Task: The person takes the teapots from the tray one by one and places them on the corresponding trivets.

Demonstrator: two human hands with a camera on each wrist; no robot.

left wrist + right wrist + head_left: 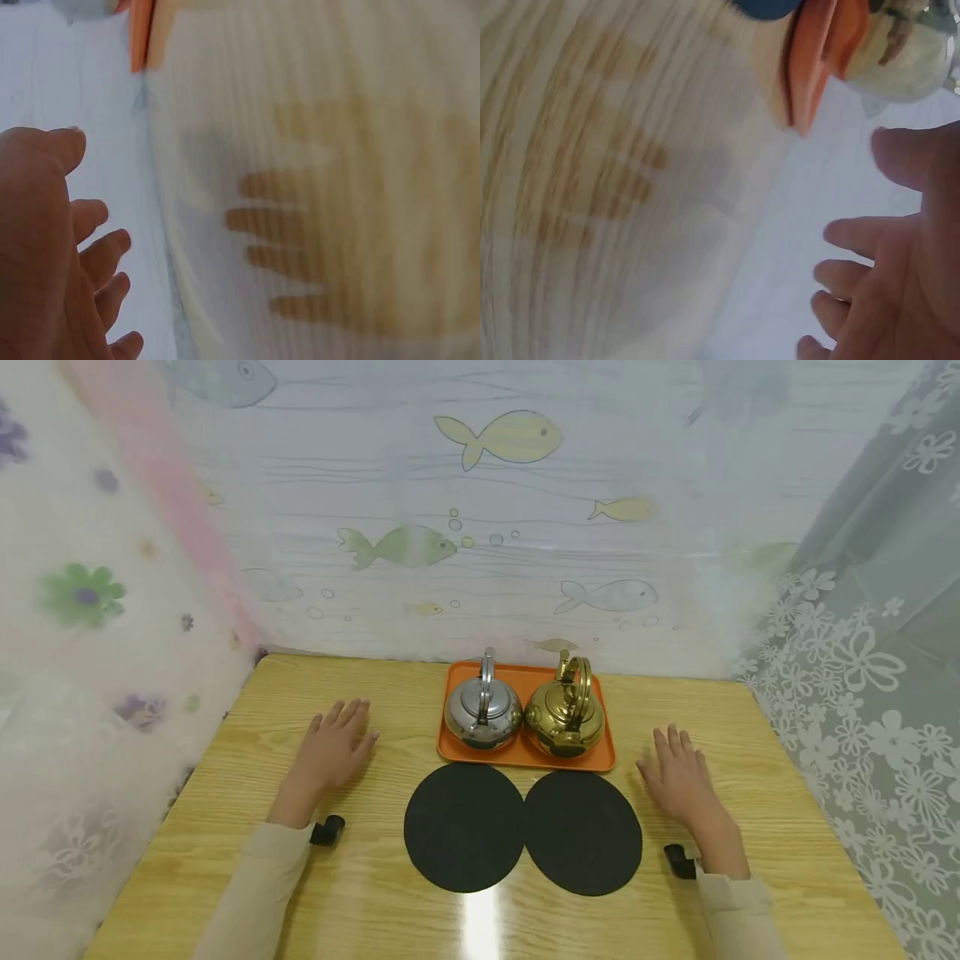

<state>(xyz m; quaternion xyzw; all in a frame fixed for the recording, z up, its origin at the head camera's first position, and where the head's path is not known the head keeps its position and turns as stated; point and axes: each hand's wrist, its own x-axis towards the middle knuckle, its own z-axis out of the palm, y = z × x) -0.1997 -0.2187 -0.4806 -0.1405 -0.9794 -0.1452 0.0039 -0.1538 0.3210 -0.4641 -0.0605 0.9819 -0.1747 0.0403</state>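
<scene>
A silver kettle (467,714) and a gold kettle (551,718) stand side by side on an orange tray (525,760), their arched handles upright. In front of the tray lie two round black mats (465,827), edges meeting. My left hand (333,750) is over the table to the left of the tray, fingers spread and holding nothing. On the other side, my right hand (678,781) is spread too, with the gold kettle the nearest thing to it. Both wrist views show loosely extended fingers (105,255) above the tabletop's reflection.
The wooden table (382,910) reaches back to a curtain (337,485) printed with fish. Flowered curtains hang at the left and right sides. A black wrist camera (327,831) sticks out from the left sleeve, another from the right.
</scene>
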